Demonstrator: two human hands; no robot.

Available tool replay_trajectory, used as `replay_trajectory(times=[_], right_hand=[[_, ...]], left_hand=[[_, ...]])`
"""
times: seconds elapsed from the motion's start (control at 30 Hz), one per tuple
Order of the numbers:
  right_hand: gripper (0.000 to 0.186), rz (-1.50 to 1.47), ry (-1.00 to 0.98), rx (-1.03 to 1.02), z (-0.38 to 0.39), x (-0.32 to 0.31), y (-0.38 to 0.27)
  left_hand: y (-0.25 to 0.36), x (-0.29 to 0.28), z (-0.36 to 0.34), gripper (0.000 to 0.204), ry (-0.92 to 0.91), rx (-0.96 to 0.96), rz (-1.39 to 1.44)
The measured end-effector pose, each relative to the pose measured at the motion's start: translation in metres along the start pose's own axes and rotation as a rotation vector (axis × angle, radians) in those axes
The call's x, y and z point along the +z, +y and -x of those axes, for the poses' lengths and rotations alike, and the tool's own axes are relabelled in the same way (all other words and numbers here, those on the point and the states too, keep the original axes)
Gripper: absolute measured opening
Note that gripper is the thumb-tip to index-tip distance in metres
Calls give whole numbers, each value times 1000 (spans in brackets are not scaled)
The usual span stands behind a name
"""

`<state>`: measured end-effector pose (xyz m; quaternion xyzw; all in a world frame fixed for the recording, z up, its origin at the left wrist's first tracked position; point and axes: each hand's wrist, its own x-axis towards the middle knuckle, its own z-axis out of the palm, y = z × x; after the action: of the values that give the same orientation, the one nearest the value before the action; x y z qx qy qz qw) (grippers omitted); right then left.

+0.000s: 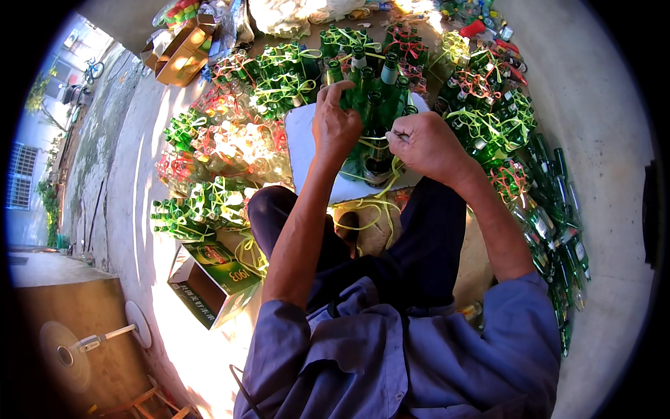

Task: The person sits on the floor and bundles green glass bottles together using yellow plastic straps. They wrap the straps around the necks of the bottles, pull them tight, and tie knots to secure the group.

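Several green glass bottles (375,105) stand in a tight cluster on a pale, flat board (301,143) in front of me. My left hand (336,120) is at the cluster's left side, its fingers curled at the neck of a green bottle (335,70). On the right, my right hand (427,143) is closed in a pinch by the bottles. A yellow-green strap (396,167) runs round the bottles to that hand, and a short, thin tip shows between thumb and finger. The strap's loose length (370,216) hangs over the board's near edge between my knees.
Bundles of strapped bottles (283,73) surround the board on the left, back and right. Loose green bottles (558,202) lie along the right wall. An open green carton (216,276) sits at near left, a white fan (84,346) beyond it, a brown carton (183,56) at far left.
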<state>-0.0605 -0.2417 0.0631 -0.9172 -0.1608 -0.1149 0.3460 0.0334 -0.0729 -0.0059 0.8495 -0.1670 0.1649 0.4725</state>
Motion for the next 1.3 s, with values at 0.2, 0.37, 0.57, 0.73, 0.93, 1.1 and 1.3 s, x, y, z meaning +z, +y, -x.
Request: replay_trajectory(times=[0.2, 0.37, 0.57, 0.73, 0.93, 1.1, 1.3], right_hand=[[23, 23, 51, -6, -9, 2, 8], [30, 128, 126, -46, -8, 7, 32], [27, 112, 185, 44, 19, 28, 34], [24, -43, 309, -3, 36, 42, 41], [20, -227, 296, 118, 47, 76, 76], [21, -316, 269, 209, 49, 101, 101], [29, -257, 232, 252, 46, 91, 85]], left_hand=[[-6, 3, 0, 48, 37, 59, 45], [-4, 4, 1, 48, 18, 74, 41], [-6, 2, 1, 48, 17, 102, 16], [0, -1, 1, 48, 3, 79, 37], [8, -6, 2, 48, -43, 34, 117], [8, -11, 12, 45, 25, 164, -105], [44, -29, 25, 42, 31, 522, -243]])
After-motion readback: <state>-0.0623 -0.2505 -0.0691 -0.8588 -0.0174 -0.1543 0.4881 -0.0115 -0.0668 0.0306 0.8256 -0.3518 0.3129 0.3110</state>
